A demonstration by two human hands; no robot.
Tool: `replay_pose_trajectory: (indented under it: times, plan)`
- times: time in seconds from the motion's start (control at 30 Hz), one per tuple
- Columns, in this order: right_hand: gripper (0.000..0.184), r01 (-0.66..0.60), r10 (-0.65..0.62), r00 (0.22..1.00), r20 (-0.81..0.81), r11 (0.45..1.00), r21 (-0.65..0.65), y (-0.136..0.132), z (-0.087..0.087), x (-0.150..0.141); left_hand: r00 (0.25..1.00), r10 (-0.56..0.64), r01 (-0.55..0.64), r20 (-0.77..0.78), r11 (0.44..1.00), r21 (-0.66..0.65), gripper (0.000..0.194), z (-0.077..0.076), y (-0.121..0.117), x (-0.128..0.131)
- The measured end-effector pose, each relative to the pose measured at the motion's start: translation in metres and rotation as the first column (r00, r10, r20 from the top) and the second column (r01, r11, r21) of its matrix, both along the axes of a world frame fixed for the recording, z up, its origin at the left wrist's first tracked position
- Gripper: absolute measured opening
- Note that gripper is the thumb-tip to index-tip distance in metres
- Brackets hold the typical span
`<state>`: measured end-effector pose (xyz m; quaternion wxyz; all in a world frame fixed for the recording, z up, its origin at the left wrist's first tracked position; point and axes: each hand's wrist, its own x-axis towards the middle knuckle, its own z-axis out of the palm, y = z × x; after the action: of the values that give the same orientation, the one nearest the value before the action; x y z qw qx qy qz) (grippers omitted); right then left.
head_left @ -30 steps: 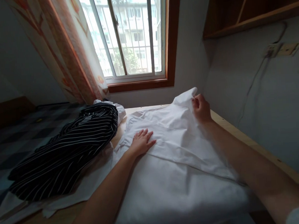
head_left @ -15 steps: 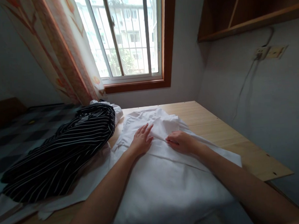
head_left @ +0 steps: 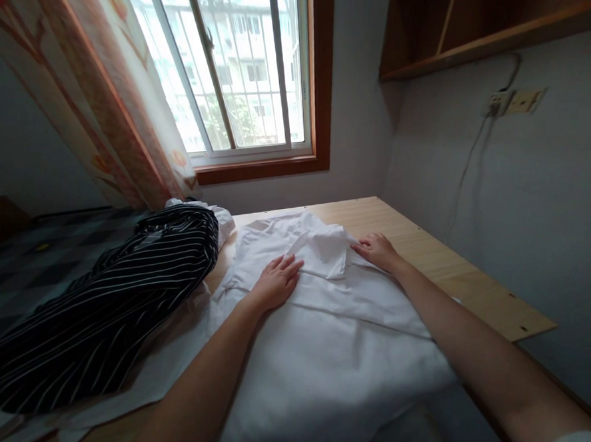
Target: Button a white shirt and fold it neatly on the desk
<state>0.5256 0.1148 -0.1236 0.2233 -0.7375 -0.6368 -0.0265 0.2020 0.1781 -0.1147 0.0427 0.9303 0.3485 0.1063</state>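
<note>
A white shirt (head_left: 334,365) lies spread over the wooden board, running toward me. Near its far end a folded flap (head_left: 322,249) with a pointed corner lies on top, like a collar. My left hand (head_left: 278,281) rests flat on the cloth just left of this flap, fingers stretched out. To the right of the flap, my right hand (head_left: 377,250) has its fingers curled on the shirt's right edge, gripping the fabric there. The fingertips are partly hidden against the cloth.
A black garment with white stripes (head_left: 158,269) lies heaped at left, with white cloth (head_left: 150,383) beneath it. Behind it is a dark checked cover (head_left: 67,255). The wooden board (head_left: 459,284) extends right toward the wall. A shelf (head_left: 494,35) and a socket with a cable (head_left: 497,104) are on that wall.
My right hand has moved from the flap's near corner out to the shirt's right edge. The cloth that stuck out at right is largely drawn in. My left hand stays almost in place.
</note>
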Motion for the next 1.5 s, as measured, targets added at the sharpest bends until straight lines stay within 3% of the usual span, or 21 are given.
replay_pose_trajectory:
  times: [0.1,0.2,0.33,0.4,0.5,0.57,0.6,0.73,0.77,0.83,0.9,0.97,1.03,1.1,1.17,1.23,1.3,1.33,1.43,1.5]
  plan:
    - [0.038,-0.033,0.033,0.999,0.006,0.999,0.007,0.001,0.002,-0.003,1.000,0.008,-0.008,-0.018,1.000,-0.002,0.049,0.002,-0.001,0.000]
    - [0.030,0.016,-0.014,1.000,-0.024,0.994,0.104,0.001,0.005,-0.004,1.000,0.005,-0.006,-0.019,1.000,-0.010,0.048,0.001,-0.001,0.000]
    - [0.027,0.197,-0.114,0.952,-0.283,0.938,0.286,-0.001,0.009,0.006,0.998,0.048,-0.047,0.044,0.999,-0.013,0.058,-0.004,0.001,-0.001]
    - [0.029,0.371,-0.194,0.863,-0.466,0.871,0.323,-0.003,0.010,0.016,0.991,0.095,-0.094,0.090,0.995,-0.009,0.070,-0.005,0.002,-0.002]
    - [0.033,0.582,-0.215,0.621,-0.754,0.771,0.260,-0.007,0.012,0.034,0.988,0.132,-0.130,0.085,0.991,-0.023,0.073,-0.004,0.001,-0.002]
    - [0.033,0.656,-0.127,0.458,-0.880,0.716,0.238,-0.009,0.012,0.048,0.989,0.135,-0.133,0.054,0.991,-0.036,0.070,-0.003,0.000,-0.002]
    - [0.031,0.694,-0.086,0.413,-0.907,0.674,0.252,-0.009,0.013,0.055,0.990,0.135,-0.133,0.042,0.990,-0.039,0.069,-0.002,-0.001,-0.002]
    - [0.020,0.830,0.057,0.335,-0.941,0.454,0.323,-0.015,0.020,0.078,0.991,0.125,-0.123,0.040,0.992,-0.040,0.068,-0.001,-0.002,-0.003]
    - [0.020,0.847,0.124,0.286,-0.950,0.431,0.311,-0.017,0.025,0.080,0.991,0.123,-0.121,0.049,0.992,-0.042,0.067,-0.001,-0.002,-0.003]
    - [0.020,0.842,0.289,0.201,-0.936,0.437,0.316,-0.023,0.037,0.076,0.990,0.117,-0.113,0.082,0.992,-0.056,0.067,0.000,-0.001,-0.003]
    - [0.020,0.786,0.448,0.218,-0.867,0.446,0.428,-0.029,0.052,0.062,0.982,0.118,-0.106,0.148,0.991,-0.084,0.065,0.001,0.002,-0.002]
    - [0.021,0.643,0.577,0.298,-0.761,0.467,0.606,-0.035,0.066,0.036,0.955,0.144,-0.105,0.260,0.982,-0.158,0.060,0.004,0.006,-0.002]
    - [0.023,0.410,0.644,0.308,-0.700,0.574,0.708,-0.040,0.073,0.003,0.887,0.226,-0.107,0.403,0.949,-0.296,0.061,0.010,0.010,-0.003]
    - [0.020,0.119,0.663,0.292,-0.690,0.690,0.714,-0.047,0.072,-0.032,0.788,0.344,-0.088,0.510,0.883,-0.461,0.068,0.020,0.011,-0.008]
    - [0.013,-0.208,0.692,0.305,-0.654,0.718,0.664,-0.056,0.065,-0.065,0.706,0.464,-0.065,0.535,0.795,-0.603,0.077,0.032,0.008,-0.015]
    - [0.013,-0.526,0.754,0.292,-0.589,0.640,0.560,-0.066,0.055,-0.093,0.691,0.541,-0.063,0.479,0.706,-0.706,0.085,0.046,0.001,-0.022]
    - [0.023,-0.744,0.815,0.270,-0.512,0.514,0.426,-0.077,0.047,-0.115,0.751,0.545,-0.098,0.373,0.650,-0.754,0.087,0.058,-0.009,-0.026]
    - [0.031,-0.811,0.837,0.264,-0.479,0.461,0.360,-0.081,0.044,-0.124,0.803,0.509,-0.123,0.311,0.650,-0.750,0.085,0.062,-0.015,-0.026]
    - [0.052,-0.896,0.886,0.241,-0.396,0.360,0.260,-0.090,0.040,-0.137,0.947,0.296,-0.149,0.123,0.747,-0.648,0.070,0.064,-0.031,-0.020]
    - [0.060,-0.906,0.912,0.216,-0.350,0.321,0.277,-0.092,0.043,-0.138,0.983,0.183,-0.136,0.027,0.812,-0.567,0.059,0.059,-0.038,-0.013]
